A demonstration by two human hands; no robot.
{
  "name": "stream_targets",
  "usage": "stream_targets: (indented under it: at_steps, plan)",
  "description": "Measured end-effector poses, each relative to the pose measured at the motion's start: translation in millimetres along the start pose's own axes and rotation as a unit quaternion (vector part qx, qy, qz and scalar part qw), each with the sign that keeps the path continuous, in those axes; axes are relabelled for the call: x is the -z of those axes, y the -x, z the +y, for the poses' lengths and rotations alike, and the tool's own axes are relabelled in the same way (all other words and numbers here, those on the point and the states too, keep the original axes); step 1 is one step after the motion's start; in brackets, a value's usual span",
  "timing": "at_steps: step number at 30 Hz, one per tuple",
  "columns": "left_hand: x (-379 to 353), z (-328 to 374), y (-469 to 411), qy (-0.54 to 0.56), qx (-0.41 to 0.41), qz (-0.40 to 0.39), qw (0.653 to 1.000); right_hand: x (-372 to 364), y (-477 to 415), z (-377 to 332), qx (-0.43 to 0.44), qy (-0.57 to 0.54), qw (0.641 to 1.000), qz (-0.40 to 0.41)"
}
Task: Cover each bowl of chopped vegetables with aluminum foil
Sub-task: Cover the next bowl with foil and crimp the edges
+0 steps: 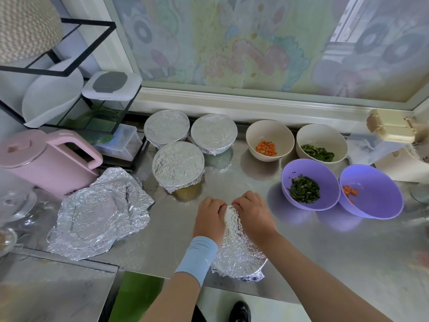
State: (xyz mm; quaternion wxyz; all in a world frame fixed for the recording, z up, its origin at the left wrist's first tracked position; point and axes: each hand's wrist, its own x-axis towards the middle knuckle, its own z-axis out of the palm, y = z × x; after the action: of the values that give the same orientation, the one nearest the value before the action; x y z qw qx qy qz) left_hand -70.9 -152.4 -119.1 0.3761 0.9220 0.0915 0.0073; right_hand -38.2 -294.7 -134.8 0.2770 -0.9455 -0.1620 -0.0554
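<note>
Since we are crimping its cover, item one is the foil-covered bowl (239, 256): upright at the near edge of the counter (325, 252), mouth up, round, with no long axis of its own. Its foil ridge runs straight away from us. Left hand (210, 219) and right hand (253, 217) curl tight over the far rim and pinch the foil, we judge to lock it down. Covered bowls (178, 166) sit parked back left, open bowls (310, 184) right, spare foil sheets (99, 212) within reach at left.

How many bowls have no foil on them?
4, all at right: beige carrot bowl, beige greens bowl behind; purple greens bowl, purple carrot bowl in front. None seems hidden.
</note>
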Motion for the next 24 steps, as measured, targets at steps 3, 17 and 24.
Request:
stream_targets:
  at_steps: [3, 17, 24]
  plan:
    - [0.6, 0.0, 8.7, 0.004, 0.036, 0.024, 0.999, 1.9, 1.7, 0.0, 0.02, 0.023, 0.999, 0.011]
    - [-1.9, 4.7, -3.0, 0.008, -0.001, 0.003, 1.0, -0.2, 1.7, 5.2, 0.012, -0.018, 1.0, 0.01]
    - [0.6, 8.7, 2.2, -0.031, -0.001, 0.018, 0.999, 1.5, 8.1, 3.7, 0.005, 0.013, 0.999, 0.031]
